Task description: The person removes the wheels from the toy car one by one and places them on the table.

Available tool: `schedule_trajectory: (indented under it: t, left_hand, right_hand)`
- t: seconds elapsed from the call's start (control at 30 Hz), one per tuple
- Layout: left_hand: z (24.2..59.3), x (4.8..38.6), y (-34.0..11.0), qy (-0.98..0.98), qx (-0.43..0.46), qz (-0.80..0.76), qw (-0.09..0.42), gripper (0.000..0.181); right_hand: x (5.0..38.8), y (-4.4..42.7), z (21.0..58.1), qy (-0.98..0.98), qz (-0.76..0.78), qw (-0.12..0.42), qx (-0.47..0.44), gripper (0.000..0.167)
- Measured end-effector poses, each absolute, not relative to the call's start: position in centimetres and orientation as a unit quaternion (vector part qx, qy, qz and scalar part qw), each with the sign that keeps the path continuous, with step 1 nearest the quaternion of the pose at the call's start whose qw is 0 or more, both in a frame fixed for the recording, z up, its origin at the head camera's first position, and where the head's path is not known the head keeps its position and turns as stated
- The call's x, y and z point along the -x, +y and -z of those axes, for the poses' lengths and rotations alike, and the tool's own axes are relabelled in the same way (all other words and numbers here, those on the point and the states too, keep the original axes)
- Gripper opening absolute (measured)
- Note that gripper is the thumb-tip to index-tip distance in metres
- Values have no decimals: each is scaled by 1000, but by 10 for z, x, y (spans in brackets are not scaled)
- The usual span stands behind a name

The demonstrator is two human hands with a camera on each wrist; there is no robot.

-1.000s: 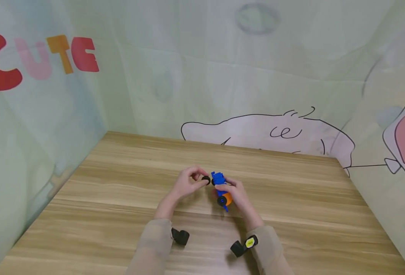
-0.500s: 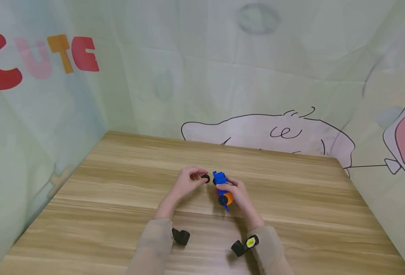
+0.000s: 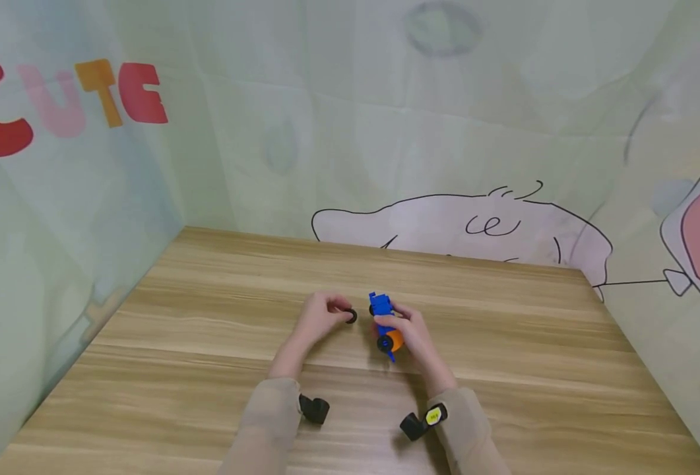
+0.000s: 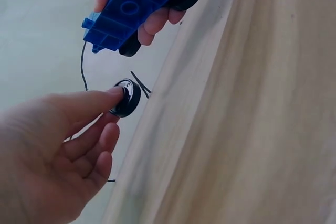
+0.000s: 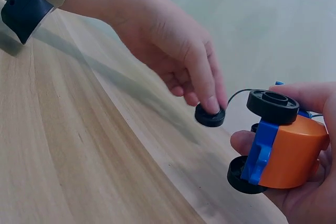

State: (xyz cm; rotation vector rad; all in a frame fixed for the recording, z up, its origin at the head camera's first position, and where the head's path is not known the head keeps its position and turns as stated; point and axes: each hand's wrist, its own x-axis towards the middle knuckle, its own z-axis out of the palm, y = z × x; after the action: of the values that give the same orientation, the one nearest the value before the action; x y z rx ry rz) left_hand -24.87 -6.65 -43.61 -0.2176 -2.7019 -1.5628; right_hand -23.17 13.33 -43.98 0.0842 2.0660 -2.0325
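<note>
In my left hand a small black toy wheel is pinched between thumb and fingers. My right hand grips a blue and orange toy vehicle around its body. Black wheels are fitted on that toy, one large wheel beside its orange part. The left wrist view shows its blue underside at the top. A gap separates the loose wheel from the vehicle. Both hands are above the table, and the right fingers partly cover the toy.
A wood-grain table lies under both hands. Behind it hangs a printed cloth backdrop with cartoon drawings and letters. Black wrist cameras, a left one and a right one, jut from the sleeves.
My left hand has moved slightly down and left with the wheel, widening the gap to the vehicle. The right hand keeps its grip, having shifted only slightly.
</note>
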Motion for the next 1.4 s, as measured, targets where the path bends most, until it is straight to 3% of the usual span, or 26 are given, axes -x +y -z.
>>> schedule_trajectory:
  t: [0.53, 0.87, 1.07, 1.4]
  left_hand:
    - [450, 248, -66, -888, 52, 457, -8, 14]
    - [447, 251, -64, -886, 52, 460, 8, 19]
    - [434, 249, -60, -869, 132, 477, 9, 20]
    - [423, 245, -58, -835, 240, 491, -61, 32]
  right_hand:
    - [232, 134, 439, 711, 694, 111, -27, 56]
    - [235, 135, 440, 723, 683, 94, -47, 65]
    - [235, 137, 438, 718, 689, 88, -48, 66]
    - [235, 138, 430, 693, 716, 75, -28, 66]
